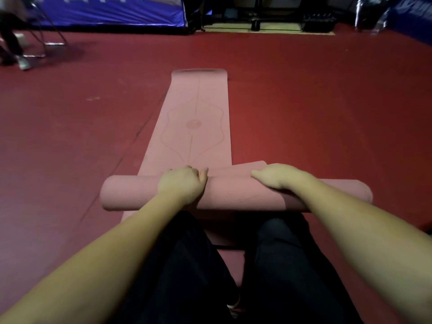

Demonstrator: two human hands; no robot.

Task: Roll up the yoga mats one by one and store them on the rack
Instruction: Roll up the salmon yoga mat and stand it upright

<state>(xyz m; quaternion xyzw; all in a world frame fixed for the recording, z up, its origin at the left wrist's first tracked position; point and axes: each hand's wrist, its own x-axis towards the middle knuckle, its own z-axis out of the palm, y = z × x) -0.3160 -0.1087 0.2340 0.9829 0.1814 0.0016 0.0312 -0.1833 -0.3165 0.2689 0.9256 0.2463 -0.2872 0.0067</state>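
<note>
A pink yoga mat (195,118) lies on the red floor and stretches away from me, its far end slightly curled. Its near part is wound into a thick roll (236,195) lying crosswise in front of my knees. My left hand (183,183) sits on top of the roll left of centre, fingers curled over its far side. My right hand (277,176) lies on the roll to the right, fingers bent over the top edge. Both hands hold the roll from above.
Red sports floor (327,101) surrounds the mat. A blue banner (105,10) and dark gear stand along the far wall. Another person's legs and a metal chair frame (42,43) are at the far left. No rack is in view.
</note>
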